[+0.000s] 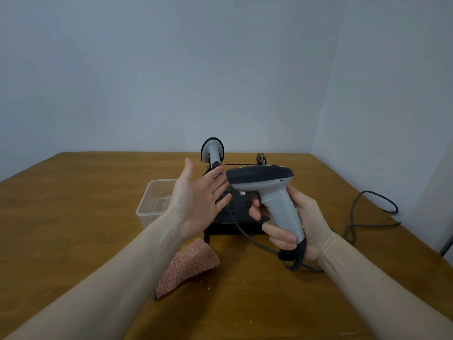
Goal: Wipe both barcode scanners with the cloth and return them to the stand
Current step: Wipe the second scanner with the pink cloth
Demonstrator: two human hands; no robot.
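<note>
Pale blue-grey walls meet in a corner behind the brown wooden tabletop (73, 217). Right hand (291, 224) grips a grey scanner (269, 190) above the black stand (235, 217); left hand (196, 202) is spread beside it. Second scanner (212, 150) sits on the stand. Pink cloth (191, 266) lies in front.

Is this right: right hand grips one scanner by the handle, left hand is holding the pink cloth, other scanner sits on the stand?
Not quite. The head view shows the left hand open and holding nothing; the pink cloth lies on the table beneath that forearm. The rest stands: the right hand grips one scanner by its handle, and the other scanner sits on the stand.
</note>
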